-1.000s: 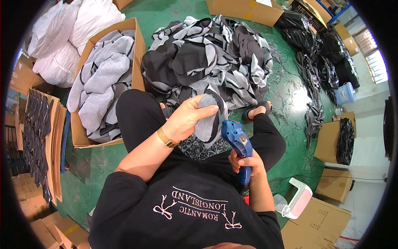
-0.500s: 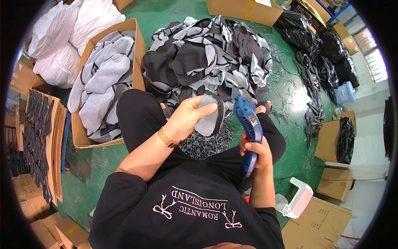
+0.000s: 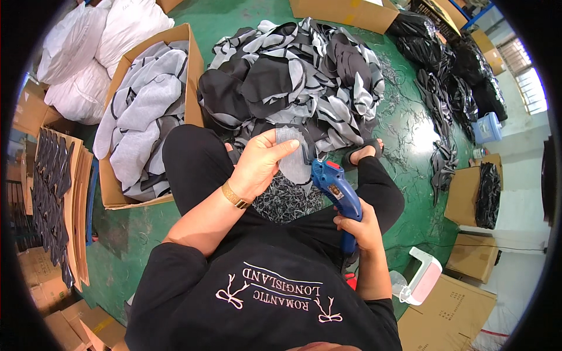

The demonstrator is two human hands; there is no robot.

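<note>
My left hand [image 3: 255, 167] pinches a grey fabric piece [image 3: 294, 164] with a rounded lower end between thumb and fingers, above my lap. A dark band shows along part of the piece's edge. In my right hand [image 3: 362, 227] is a blue handheld electric fabric cutter [image 3: 339, 190], gripped around its handle. The cutter's tip is at the piece's lower right edge; whether the blade touches the cloth is too small to tell. Thin trimmed strips [image 3: 288, 202] lie heaped between my legs, below the held piece.
A big pile of grey and black fabric pieces [image 3: 266, 88] lies ahead. To its left stands an open cardboard box [image 3: 196, 82] of similar pieces. White sacks [image 3: 132, 35] and black plastic bags [image 3: 421, 50] flank the far side. A pink-and-white appliance [image 3: 426, 279] stands at right.
The cutter has swung left and its head has come down against the fabric piece's edge. The piece has turned a little in my left hand, which stays in nearly the same place.
</note>
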